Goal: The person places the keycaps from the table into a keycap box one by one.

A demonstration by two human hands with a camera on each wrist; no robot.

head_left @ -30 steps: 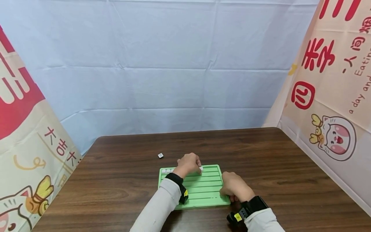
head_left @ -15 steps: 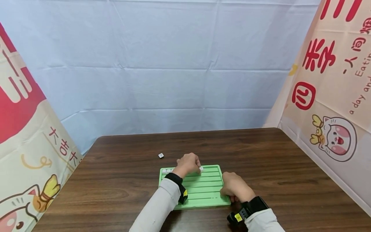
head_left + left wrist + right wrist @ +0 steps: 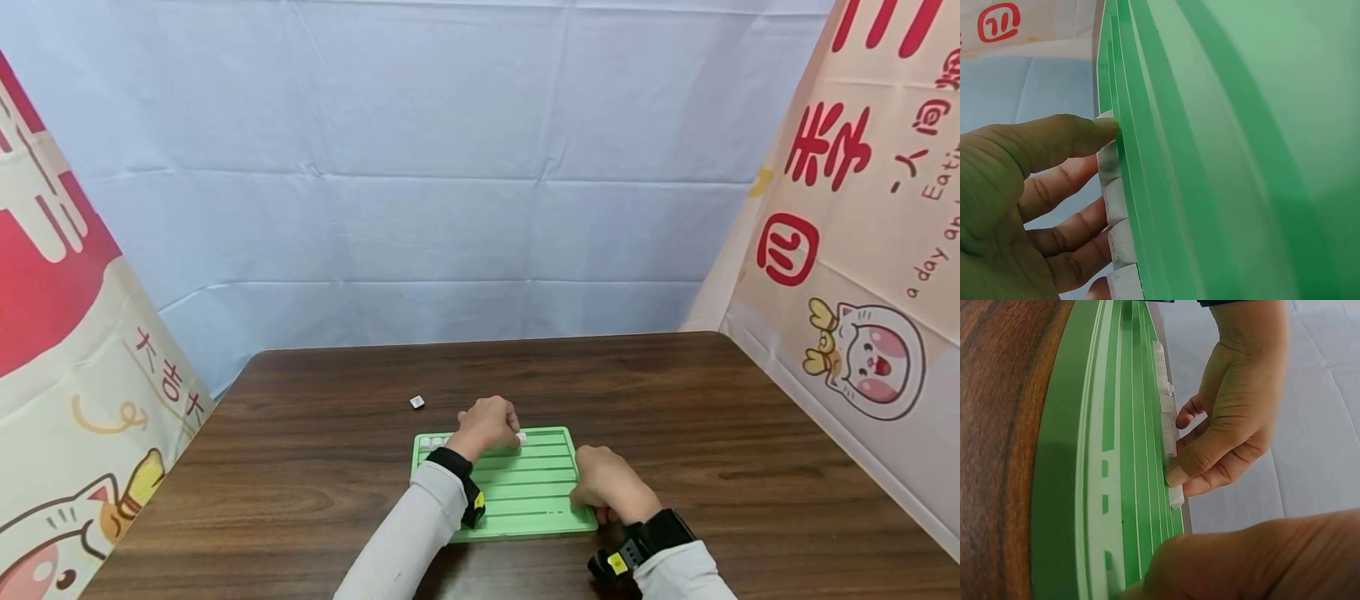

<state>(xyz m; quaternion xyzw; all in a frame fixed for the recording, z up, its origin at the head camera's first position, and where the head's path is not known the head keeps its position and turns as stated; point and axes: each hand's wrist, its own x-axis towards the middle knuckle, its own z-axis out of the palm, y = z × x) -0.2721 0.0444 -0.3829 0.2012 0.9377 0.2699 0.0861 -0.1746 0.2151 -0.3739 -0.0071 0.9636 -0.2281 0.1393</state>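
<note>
A green ridged tray (image 3: 525, 493) lies on the table. A row of small white blocks (image 3: 1122, 242) stands along its far groove, partly hidden by my left hand (image 3: 486, 425) in the head view. That hand reaches over the far edge, its thumb on the tray side of a white block (image 3: 1176, 499) near the row's right end and its fingers behind the row. My right hand (image 3: 609, 483) grips the tray's right edge, thumb over the rim and fingers curled at the outer side.
One loose white block (image 3: 417, 402) with a dark mark lies on the brown wooden table (image 3: 300, 467) beyond the tray's far left corner. A pale blue cloth (image 3: 420, 208) hangs behind the table, and printed cloths (image 3: 847, 250) hang at both sides.
Both hands and the tray stay practically in place. The head view shifts very slightly, and the printed cloth at the left moves a little.
</note>
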